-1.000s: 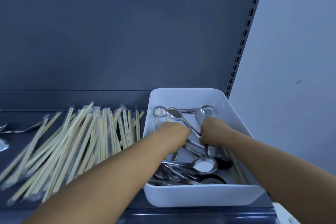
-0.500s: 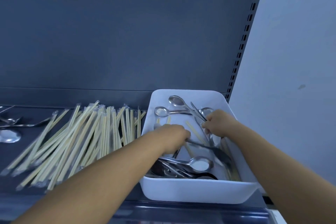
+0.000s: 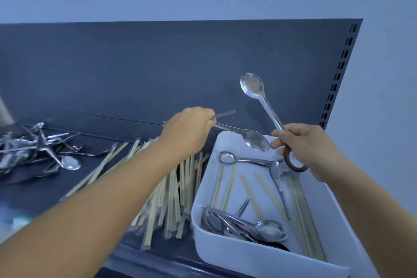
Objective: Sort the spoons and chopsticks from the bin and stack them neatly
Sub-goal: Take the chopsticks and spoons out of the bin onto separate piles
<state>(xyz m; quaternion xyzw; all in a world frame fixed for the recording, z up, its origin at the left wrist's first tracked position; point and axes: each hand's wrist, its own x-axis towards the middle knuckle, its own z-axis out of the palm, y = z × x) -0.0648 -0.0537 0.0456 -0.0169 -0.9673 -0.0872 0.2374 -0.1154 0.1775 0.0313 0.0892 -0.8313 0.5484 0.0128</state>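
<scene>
Bin [image 3: 228, 253], white plastic, set at the near right of the dark shelf [image 3: 40, 189]. Nearest corner is filled with a heap of metal spoons [image 3: 243, 225]; loose chopsticks [image 3: 250, 196] are laid lengthwise across the floor of the bin, more being gathered along its right wall. One spoon [image 3: 243, 160] is laid crosswise at the far end.

Wrapped chopsticks [image 3: 167, 194], a large fanned pile, are placed on the shelf just left of the bin, partly hidden under the left forearm.

Right hand [image 3: 304, 144], held above the far right part of the bin: grip is pinched on the handle of a raised spoon [image 3: 259, 99], bowl uppermost and tilted to the left. A brown ring [image 3: 293, 162] is seen under this hand; how it is held cannot be told.

Left hand [image 3: 189, 131], held above the shelf by the far left corner of the bin: grip is curled round the handles of at least one other spoon [image 3: 252, 140], its bowl pointed toward the right hand, just short of the fingers.

Sorted spoons [image 3: 33, 151], a loose tangled pile, are found at the far left of the shelf, well apart from the bin.

Back panel [image 3: 158, 70], dark, upright behind everything.
</scene>
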